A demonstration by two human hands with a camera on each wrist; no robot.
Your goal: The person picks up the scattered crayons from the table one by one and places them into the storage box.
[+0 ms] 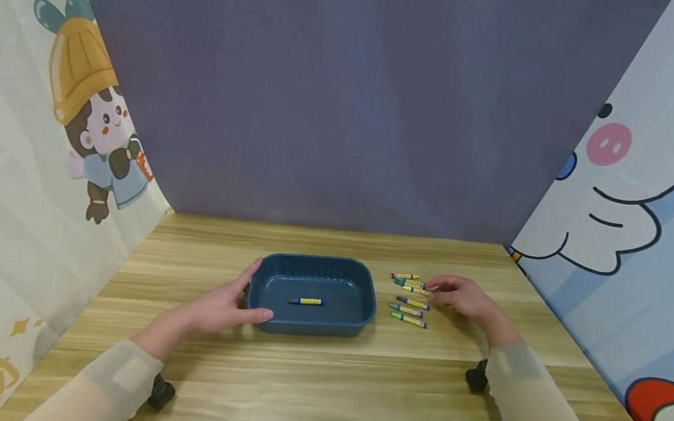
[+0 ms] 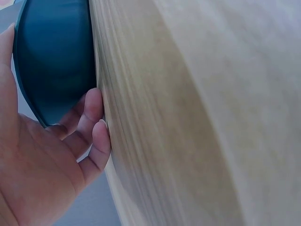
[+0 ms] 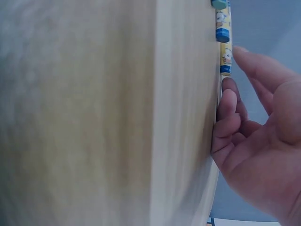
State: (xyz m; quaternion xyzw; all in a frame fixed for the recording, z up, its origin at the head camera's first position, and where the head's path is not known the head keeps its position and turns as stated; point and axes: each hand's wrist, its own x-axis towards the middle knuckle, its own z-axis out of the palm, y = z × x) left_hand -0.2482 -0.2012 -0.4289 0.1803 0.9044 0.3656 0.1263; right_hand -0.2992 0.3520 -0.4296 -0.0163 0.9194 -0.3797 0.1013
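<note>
Beyond my hands a grey-purple panel (image 1: 342, 109) stands at the far edge of the wooden table (image 1: 316, 381), with one cartoon-printed sheet (image 1: 16, 155) past my left arm and a second printed sheet (image 1: 642, 163) past my right. Between my hands sits the blue tray (image 1: 313, 329) with a lone crayon (image 1: 312, 302) inside; six loose crayons (image 1: 413, 303) lie between it and my right hand (image 1: 464, 298). My left hand (image 1: 223, 304), spread wide, grips the tray's nearest end. My right thumb and fingers are slightly parted beside the farther crayons; I can't tell whether they touch one.
</note>
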